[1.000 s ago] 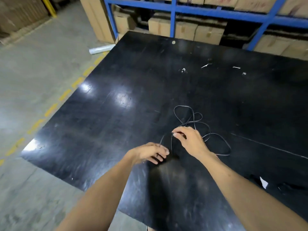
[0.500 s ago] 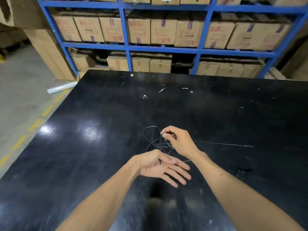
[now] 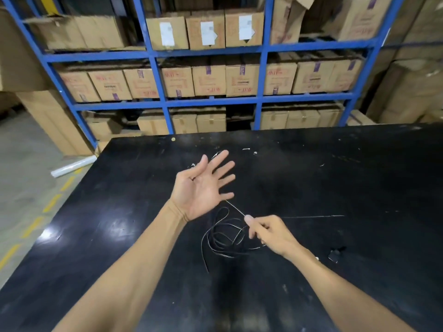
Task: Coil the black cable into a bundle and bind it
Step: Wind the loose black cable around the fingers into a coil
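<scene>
The thin black cable lies in loose loops on the black table, just left of my right hand. My right hand pinches one strand between thumb and forefinger. From that pinch the strand runs taut up and left to the little-finger edge of my left hand. My left hand is raised, palm up with fingers spread, and a dark bit of cable shows in the crook of its thumb. How the cable passes behind that hand is hidden. A loose end trails toward me at the lower left of the loops.
A small black piece lies on the table to the right of my right hand. White scraps dot the far side. Blue racking with cardboard boxes stands behind the table. A plastic roll lies on the floor to the left.
My left hand rose from beside the loops, turned palm up and spread its fingers. My right hand drew a strand down and right until it went taut. My head tilted up toward the shelves.
</scene>
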Demonstrator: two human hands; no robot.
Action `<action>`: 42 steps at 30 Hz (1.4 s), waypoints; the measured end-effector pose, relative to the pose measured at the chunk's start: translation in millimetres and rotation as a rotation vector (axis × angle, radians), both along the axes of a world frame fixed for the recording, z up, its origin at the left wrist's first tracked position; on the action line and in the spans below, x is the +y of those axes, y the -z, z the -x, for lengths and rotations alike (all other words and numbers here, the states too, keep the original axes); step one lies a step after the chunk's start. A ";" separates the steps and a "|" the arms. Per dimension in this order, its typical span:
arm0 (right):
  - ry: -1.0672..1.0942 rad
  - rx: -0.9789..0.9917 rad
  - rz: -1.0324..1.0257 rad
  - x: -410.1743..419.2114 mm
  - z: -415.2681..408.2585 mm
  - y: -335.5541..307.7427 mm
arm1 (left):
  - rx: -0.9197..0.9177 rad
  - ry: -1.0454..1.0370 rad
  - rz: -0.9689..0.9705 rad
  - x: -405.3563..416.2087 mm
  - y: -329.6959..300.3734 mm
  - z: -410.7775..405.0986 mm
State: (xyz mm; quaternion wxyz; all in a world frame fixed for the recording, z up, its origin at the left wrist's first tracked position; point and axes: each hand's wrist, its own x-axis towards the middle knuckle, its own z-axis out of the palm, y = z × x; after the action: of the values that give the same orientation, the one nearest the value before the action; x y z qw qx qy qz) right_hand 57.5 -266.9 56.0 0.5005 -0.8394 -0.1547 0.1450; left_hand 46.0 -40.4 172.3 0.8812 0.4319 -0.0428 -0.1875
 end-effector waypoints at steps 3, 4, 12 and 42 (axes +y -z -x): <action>-0.016 0.027 -0.083 -30.0 3.7 -1.2 | 0.038 -0.077 -0.045 27.6 -8.4 -5.6; -0.019 0.020 -0.105 -39.3 2.0 -5.7 | 0.051 -0.094 -0.064 36.1 -8.1 -5.5; 0.106 -0.392 -0.061 -61.9 -30.3 -118.9 | 0.248 0.290 -0.307 21.7 8.3 8.6; -0.279 -0.611 0.499 -31.2 -21.5 -218.5 | 0.131 0.467 -0.545 -25.7 -4.3 16.1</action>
State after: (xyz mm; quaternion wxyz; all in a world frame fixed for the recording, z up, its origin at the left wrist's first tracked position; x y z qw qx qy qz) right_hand 79.0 -298.1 274.5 0.1885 -0.9101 -0.3688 -0.0114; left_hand 29.9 -66.1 176.6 0.6681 0.6165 -0.0321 -0.4153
